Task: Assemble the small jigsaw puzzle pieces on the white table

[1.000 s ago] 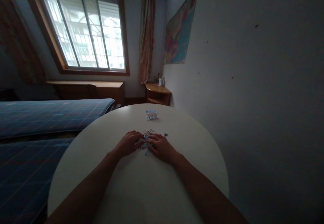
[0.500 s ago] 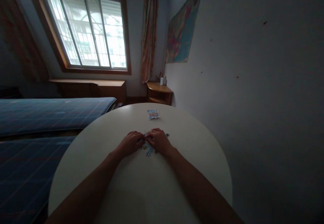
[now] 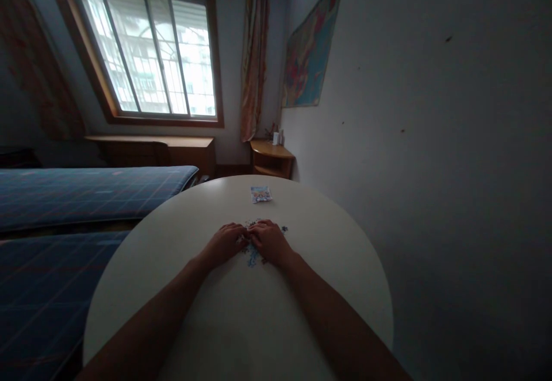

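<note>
Small jigsaw pieces (image 3: 252, 258), light blue and darker ones, lie in a loose heap on the round white table (image 3: 241, 306). My left hand (image 3: 226, 240) reaches in from the left with curled fingers closed on jigsaw pieces at the heap. From the right, my right hand (image 3: 268, 240) meets it, its fingers also bent and closed on the pieces. The fingertips of both hands come together over the heap and hide most of what is between them. A dark jigsaw piece (image 3: 284, 229) lies apart, just right of my right hand.
A small printed packet (image 3: 261, 194) lies toward the table's far side. Blue plaid mattresses (image 3: 86, 194) stand along the left, and a plain wall (image 3: 431, 197) is at the right. A corner shelf (image 3: 272, 150) and a wooden desk (image 3: 190, 141) are behind.
Both hands stay over the heap with only slight finger movement. My right hand has tilted a little lower. The packet has not moved.
</note>
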A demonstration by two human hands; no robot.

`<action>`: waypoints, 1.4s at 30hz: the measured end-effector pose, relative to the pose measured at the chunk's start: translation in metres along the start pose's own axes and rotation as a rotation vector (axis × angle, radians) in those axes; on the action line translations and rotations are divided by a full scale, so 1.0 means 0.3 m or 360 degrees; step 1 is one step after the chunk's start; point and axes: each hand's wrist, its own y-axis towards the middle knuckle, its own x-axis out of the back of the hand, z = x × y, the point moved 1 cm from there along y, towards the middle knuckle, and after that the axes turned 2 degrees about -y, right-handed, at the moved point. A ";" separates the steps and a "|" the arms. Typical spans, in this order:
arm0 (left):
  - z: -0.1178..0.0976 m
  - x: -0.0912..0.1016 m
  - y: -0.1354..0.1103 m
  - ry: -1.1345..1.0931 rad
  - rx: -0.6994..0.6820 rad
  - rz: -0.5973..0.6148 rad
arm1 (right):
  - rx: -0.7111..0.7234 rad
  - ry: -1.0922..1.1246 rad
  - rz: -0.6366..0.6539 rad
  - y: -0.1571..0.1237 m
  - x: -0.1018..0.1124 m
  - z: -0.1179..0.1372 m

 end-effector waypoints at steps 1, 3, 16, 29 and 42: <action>0.001 0.001 -0.001 -0.0051 0.0021 -0.0003 | -0.0016 0.0001 -0.0019 -0.004 0.006 0.000; 0.006 0.003 -0.001 -0.0143 0.0058 -0.0012 | -0.0043 -0.0006 -0.0047 -0.011 0.016 -0.002; 0.015 0.031 -0.002 0.0365 0.0197 -0.0193 | -0.0191 -0.0144 -0.0053 -0.028 0.048 0.011; 0.007 -0.014 -0.001 0.0188 0.0062 -0.0104 | -0.0206 -0.0215 -0.0022 -0.018 0.037 0.032; 0.011 -0.047 -0.005 0.0224 0.0090 0.0030 | -0.0362 -0.0080 -0.0084 -0.022 0.030 -0.013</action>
